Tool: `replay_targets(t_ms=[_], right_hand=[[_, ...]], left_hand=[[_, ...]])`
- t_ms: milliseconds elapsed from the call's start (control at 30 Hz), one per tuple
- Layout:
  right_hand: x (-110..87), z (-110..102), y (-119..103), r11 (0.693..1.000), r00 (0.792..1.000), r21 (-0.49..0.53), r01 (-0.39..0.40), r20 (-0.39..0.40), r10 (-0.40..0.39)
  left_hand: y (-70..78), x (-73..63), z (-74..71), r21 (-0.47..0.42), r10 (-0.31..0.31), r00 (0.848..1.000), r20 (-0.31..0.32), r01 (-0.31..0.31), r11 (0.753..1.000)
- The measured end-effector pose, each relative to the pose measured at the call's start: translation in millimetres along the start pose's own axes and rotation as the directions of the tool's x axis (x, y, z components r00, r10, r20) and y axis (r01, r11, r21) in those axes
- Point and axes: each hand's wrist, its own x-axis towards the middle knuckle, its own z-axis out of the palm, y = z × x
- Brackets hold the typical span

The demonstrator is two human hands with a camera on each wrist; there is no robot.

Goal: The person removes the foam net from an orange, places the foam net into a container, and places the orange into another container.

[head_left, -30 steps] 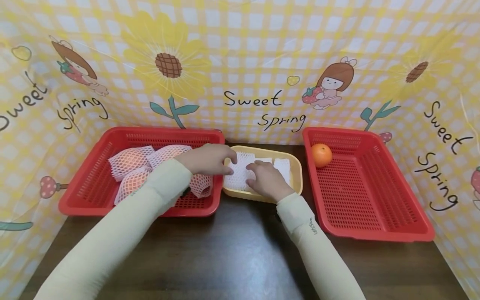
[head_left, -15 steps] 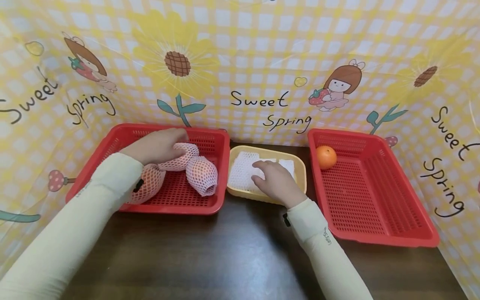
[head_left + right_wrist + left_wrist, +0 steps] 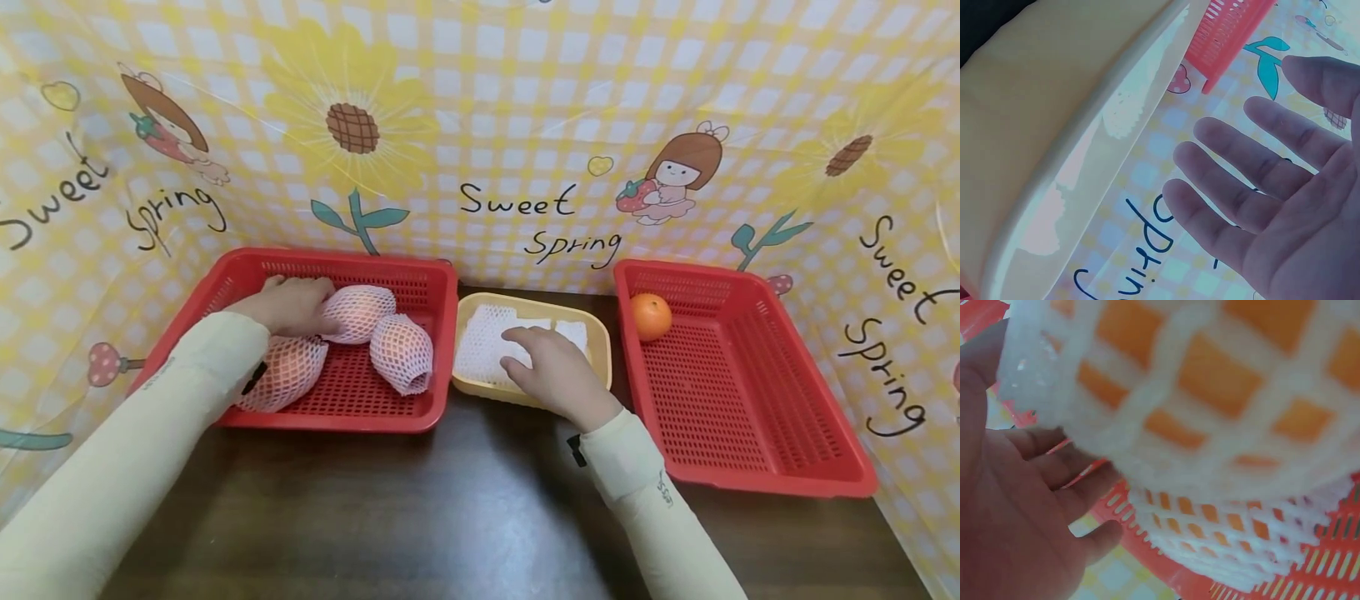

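In the head view my left hand (image 3: 288, 307) is low inside the left red basket (image 3: 393, 417), its fingers beside an orange in a white foam net (image 3: 358, 313). Two more netted oranges lie in this basket, one below my wrist (image 3: 288, 371) and one to the right (image 3: 402, 352). The left wrist view shows my fingers spread and lightly bent right at the net of a close orange (image 3: 1222, 375). My right hand (image 3: 555, 367) hovers over a small yellow basket (image 3: 472, 387) with loosely bent fingers, holding nothing. White foam nets (image 3: 483, 342) lie in it.
To the right stands another red basket (image 3: 750, 475) with one bare orange (image 3: 651, 317) in its back left corner. All three baskets stand on a dark wooden table (image 3: 450, 517). A yellow checked cloth (image 3: 495, 108) rises behind them.
My left hand has moved left from beside the yellow basket and reached down among the netted oranges. My right hand stays over the yellow basket. The head view has shifted slightly.
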Motion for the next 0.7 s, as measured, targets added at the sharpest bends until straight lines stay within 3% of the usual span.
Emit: replay_targets(t_ms=[233,400,533,700], right_hand=[[-1.9,0,-2,1.0,1.0,0.007,0.003,-0.003,-0.003],[-2.4,1,-2,1.0,1.0,0.018,0.004,-0.008,-0.004],[-2.9,2,-1,1.0,1.0,0.022,0.007,-0.019,-0.006],[-3.3,3,-2,1.0,1.0,0.025,0.008,-0.03,-0.007]], left_hand=[[7.7,2.7,2.0,-0.073,0.064,0.998,0.004,-0.064,0.995],[22.0,3.2,4.4,-0.11,0.074,0.995,0.063,-0.067,0.992],[31.7,3.9,6.4,-0.054,0.028,0.994,0.107,-0.022,0.998],[35.7,8.0,11.1,0.057,-0.006,0.999,0.052,0.003,0.998]])
